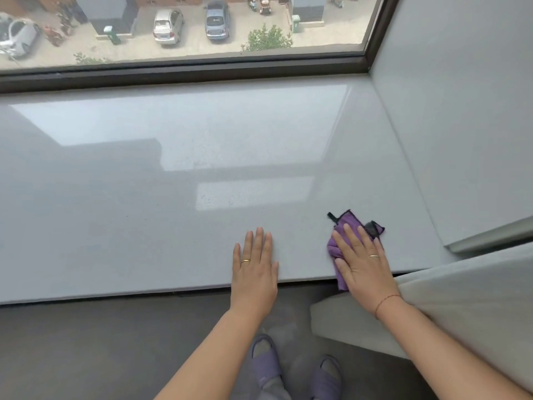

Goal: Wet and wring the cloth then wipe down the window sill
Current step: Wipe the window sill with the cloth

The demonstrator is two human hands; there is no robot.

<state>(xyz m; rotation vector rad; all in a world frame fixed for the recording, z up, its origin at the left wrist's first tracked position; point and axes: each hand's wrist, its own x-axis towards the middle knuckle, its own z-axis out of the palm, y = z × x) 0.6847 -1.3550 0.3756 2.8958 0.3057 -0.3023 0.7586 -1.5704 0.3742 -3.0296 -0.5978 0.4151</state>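
Note:
A wide, glossy pale-grey window sill point(173, 168) fills the middle of the view. A purple cloth point(349, 222) with black edging lies folded near the sill's front right edge, one end hanging over the edge. My right hand point(362, 259) presses flat on the cloth with straight fingers. My left hand point(255, 265) rests flat on the bare sill to the left of the cloth, palm down, fingers straight and together.
A dark window frame point(202, 72) runs along the sill's far side, with parked cars outside. A grey side wall point(461, 125) bounds the sill on the right. A pale curtain point(432, 307) hangs at lower right. Dark floor and my slippered feet point(265, 362) lie below.

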